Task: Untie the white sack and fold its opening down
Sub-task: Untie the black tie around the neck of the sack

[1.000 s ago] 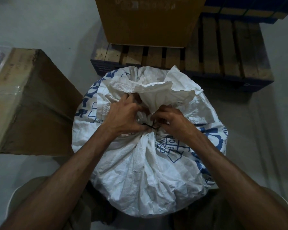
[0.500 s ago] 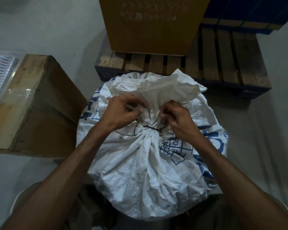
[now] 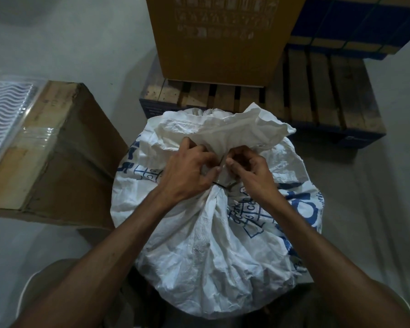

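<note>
Both hands had crept up from the dark tie [image 3: 219, 185] cinching the white sack [image 3: 213, 245], the left hand [image 3: 187, 171] and right hand [image 3: 249, 170] pinching the gathered neck just above it, knot evidently not yet undone.

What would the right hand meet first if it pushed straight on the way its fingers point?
Probably the left hand, whose fingertips sit just across the gathered neck of the white sack from the right hand; depth is unclear.

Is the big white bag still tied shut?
Yes, tied. A thin dark tie cinches the white woven sack at its bunched neck, where both hands work.
</note>
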`<state>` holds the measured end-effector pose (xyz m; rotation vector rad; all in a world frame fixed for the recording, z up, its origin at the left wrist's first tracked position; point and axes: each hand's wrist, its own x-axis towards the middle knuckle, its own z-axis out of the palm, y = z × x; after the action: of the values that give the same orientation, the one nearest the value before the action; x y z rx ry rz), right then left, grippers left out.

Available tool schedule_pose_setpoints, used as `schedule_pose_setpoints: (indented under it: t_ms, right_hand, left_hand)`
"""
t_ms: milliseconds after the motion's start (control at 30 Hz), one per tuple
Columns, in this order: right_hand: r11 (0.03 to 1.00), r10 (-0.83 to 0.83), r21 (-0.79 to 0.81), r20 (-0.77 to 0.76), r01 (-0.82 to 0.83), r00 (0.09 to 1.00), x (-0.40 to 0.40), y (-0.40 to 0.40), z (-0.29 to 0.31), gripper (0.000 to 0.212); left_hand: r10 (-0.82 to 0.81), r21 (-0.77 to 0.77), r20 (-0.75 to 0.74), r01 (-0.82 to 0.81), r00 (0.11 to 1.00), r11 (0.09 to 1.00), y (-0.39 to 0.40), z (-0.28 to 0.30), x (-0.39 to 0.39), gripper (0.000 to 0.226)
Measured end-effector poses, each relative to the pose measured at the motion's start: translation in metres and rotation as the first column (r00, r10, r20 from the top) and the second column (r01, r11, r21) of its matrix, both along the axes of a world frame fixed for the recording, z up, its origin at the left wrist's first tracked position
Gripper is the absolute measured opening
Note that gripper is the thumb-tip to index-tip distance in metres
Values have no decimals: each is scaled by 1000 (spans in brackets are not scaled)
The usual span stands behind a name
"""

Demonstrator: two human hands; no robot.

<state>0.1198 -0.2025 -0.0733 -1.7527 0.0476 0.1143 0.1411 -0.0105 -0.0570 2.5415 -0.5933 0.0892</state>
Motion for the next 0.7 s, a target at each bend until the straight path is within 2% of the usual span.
schedule_pose_setpoints:
  t_ms: [133, 200, 333, 367, 400, 467, 500, 600, 700]
  right_hand:
    - [928, 192, -357, 224, -103, 955, -1, -3, 0, 16]
    - [899, 265, -421, 312, -117, 912, -4, 0, -4, 21]
    - [886, 214, -463, 401, -5, 891, -8, 9, -7, 22]
    - [875, 214, -483, 426, 20, 879, -9, 12, -7, 18]
    - [863, 220, -503, 442, 38, 869, -10, 15, -7, 15]
    - [836, 219, -544, 445, 68, 869, -12, 22, -7, 10]
    - [817, 218, -571, 441, 84, 871, -11, 25, -7, 10]
    - [740, 267, -666, 419, 94, 868, -9, 30, -6, 17]
    - [661, 325, -747, 374, 75, 869, -9, 36, -6, 18]
  left_hand:
    - [147, -199, -200, -187, 969, 962, 5, -4, 4, 15]
    - [184, -279, -281, -264, 942, 924, 8, -1, 7, 15]
    - [262, -454, -465, -482, 845, 750, 6, 10, 15, 7]
    - [286, -453, -428, -478, 857, 752, 6, 11, 15, 5]
    - [315, -407, -339, -440, 886, 800, 7, 11, 15, 6]
    - [333, -222, -149, -360, 931, 906, 8, 15, 10, 7]
    - [321, -166, -108, -336, 941, 927, 8, 16, 9, 7]
    - [289, -225, -212, -335, 933, 915, 16, 17, 9, 8]
    - [313, -338, -459, -489, 832, 804, 22, 17, 12, 5]
